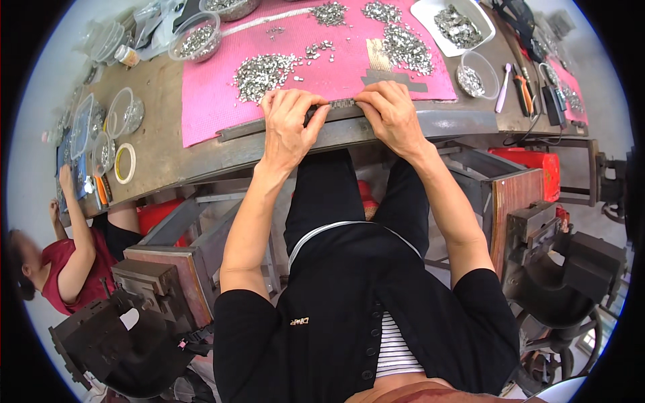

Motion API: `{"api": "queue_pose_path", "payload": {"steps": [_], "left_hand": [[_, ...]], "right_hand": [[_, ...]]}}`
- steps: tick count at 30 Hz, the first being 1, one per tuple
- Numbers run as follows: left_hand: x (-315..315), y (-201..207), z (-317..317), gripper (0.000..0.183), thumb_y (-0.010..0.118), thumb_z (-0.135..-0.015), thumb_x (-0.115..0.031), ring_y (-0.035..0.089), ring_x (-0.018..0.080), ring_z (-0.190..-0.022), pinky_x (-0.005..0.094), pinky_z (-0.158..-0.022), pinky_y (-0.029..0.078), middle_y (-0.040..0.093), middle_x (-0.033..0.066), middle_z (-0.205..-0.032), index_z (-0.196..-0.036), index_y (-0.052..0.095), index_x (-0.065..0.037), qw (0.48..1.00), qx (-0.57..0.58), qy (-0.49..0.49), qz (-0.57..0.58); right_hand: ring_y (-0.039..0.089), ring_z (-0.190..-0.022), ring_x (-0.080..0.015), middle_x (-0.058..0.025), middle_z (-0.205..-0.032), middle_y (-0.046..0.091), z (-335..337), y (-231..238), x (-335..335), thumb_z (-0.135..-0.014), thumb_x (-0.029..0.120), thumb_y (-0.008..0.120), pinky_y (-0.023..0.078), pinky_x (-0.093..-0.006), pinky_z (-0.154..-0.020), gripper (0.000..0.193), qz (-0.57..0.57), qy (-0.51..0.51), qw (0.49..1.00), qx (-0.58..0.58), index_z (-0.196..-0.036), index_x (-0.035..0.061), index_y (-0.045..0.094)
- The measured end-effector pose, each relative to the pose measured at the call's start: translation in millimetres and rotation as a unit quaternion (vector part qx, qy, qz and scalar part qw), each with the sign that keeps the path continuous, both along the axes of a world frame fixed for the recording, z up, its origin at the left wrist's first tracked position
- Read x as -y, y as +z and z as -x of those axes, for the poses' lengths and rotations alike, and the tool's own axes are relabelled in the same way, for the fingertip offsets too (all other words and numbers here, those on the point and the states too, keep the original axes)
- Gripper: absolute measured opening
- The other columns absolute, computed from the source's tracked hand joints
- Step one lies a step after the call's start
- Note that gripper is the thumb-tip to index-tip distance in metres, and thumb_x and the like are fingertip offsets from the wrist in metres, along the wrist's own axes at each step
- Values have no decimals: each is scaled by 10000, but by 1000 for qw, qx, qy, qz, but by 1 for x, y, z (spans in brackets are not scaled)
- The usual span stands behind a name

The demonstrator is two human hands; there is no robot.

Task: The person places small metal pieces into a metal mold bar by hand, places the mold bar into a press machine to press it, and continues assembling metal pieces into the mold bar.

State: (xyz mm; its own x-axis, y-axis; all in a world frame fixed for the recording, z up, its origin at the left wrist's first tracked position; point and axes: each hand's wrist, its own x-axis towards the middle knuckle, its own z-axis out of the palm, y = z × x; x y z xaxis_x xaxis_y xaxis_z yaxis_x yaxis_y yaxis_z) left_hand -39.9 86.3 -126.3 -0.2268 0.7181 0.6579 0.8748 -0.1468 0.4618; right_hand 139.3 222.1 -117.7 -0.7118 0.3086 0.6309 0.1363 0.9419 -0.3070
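At the near edge of the bench, a dark narrow bar (341, 104) carries a short row of small silvery metal pieces. My left hand (289, 124) is closed on its left part, thumb and fingers pinched together. On the right part my right hand (395, 119) pinches in the same way, the fingertips facing the left hand's. Between the two thumbs the row of pieces shows; the fingers hide the rest. Just beyond my right hand lie flat dark strips (406, 85) on the pink mat (208, 101). A heap of small metal pieces (265, 75) lies beyond my left hand.
More metal pieces (408, 50) are heaped at the back right, near a white tray (487, 17) and a clear tub (494, 75). Pliers (523, 94) lie right. Tubs and a tape roll (124, 163) stand left, where another person (77, 258) sits working.
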Motion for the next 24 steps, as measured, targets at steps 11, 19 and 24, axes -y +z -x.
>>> {"api": "queue_pose_path", "payload": {"steps": [11,19,24], "left_hand": [[17,0,3,175,778,-812,-63,611,293,-932,421,-909,489,664,100,-974,-971,708,-41,996,78,-43,14],[12,-14,-2,221,812,-766,-81,601,288,-1002,498,-1015,448,641,79,-1004,-962,711,-67,1000,-6,-11,-16],[12,-15,-3,211,805,-771,-62,607,293,-994,492,-1011,453,644,82,-994,-959,709,-59,999,-13,0,-32]], "right_hand": [[626,-917,-253,-59,-967,657,-1,-4,4,-818,9,732,452,-375,-808,165,63,-15,996,-63,-972,61,704],[616,-958,-265,-69,-998,657,19,-4,14,-806,20,738,445,-391,-824,181,33,20,997,-68,-978,66,703],[601,-993,-273,-70,-1019,642,32,-8,22,-800,71,746,446,-401,-851,185,22,38,998,-49,-975,64,688]]}}
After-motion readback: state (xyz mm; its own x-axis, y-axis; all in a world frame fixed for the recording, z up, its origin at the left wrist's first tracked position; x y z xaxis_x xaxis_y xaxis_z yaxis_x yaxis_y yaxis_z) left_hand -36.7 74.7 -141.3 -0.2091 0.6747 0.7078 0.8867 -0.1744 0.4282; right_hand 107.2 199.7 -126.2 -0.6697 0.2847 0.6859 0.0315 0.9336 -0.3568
